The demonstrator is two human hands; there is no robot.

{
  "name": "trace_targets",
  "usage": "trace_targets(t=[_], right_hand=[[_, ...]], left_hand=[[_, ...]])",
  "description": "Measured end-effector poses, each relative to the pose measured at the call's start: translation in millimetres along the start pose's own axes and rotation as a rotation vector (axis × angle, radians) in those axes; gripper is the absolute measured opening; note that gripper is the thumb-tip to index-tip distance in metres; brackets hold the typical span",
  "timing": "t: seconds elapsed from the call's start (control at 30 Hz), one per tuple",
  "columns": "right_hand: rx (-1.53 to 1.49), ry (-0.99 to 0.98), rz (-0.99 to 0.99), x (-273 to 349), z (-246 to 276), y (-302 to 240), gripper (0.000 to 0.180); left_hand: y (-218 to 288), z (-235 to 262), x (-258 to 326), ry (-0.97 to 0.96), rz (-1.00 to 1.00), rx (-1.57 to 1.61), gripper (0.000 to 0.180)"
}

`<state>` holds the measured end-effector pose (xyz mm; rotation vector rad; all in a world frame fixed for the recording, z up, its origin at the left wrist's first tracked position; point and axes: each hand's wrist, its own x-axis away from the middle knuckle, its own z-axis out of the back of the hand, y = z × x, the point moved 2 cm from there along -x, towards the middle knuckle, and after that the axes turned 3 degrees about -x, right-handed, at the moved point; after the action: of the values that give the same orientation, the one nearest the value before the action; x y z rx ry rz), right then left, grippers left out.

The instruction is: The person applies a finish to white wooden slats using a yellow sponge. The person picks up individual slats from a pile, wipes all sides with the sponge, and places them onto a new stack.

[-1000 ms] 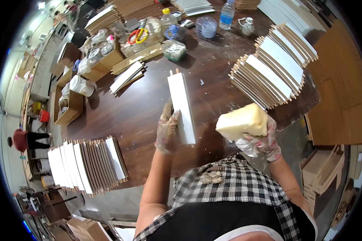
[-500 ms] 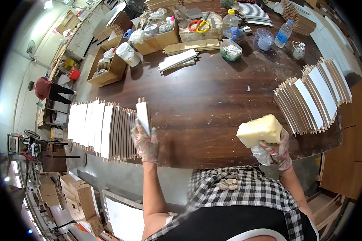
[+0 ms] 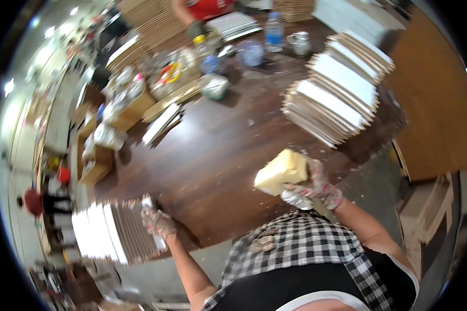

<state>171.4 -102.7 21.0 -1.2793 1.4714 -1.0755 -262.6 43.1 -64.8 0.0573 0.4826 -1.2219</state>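
Note:
My left hand [image 3: 159, 223], in a patterned glove, is closed round a narrow white slat [image 3: 147, 201] with pegs at its end. That slat stands at the right end of a row of slats [image 3: 102, 233] on the table's near left; whether it touches its neighbour I cannot tell. My right hand [image 3: 323, 187], gloved too, grips a pale yellow sponge block [image 3: 282, 172] above the near edge of the table. Under the sponge, a crumpled white wad [image 3: 297, 200] is held in the same hand.
A second row of slats [image 3: 342, 88] lies on the brown table [image 3: 213, 160] at right. Loose slats [image 3: 162, 124], a tub [image 3: 109, 136], scissors [image 3: 169, 73], bottles [image 3: 274, 32] and boxes [image 3: 96, 165] stand farther back. Across the table, another person's gloved hand [image 3: 196, 29] is near stacked slats.
The view has swung to the right and tilted. My left hand has brought its slat to the end of the left row. My right hand still holds the sponge.

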Motion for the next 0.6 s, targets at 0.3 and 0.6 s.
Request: trace_targets(t=[0.3,0.6], right_hand=[[-0.665,0.170,-0.182,85,78,17,0.078],[-0.525,0.522,0.109,123,84,-28,0.050]], left_hand=[[301,199,40,-0.032,-1.146,1.170,0.049],[436,280,86,0.082,-1.822,0.728,0.066]])
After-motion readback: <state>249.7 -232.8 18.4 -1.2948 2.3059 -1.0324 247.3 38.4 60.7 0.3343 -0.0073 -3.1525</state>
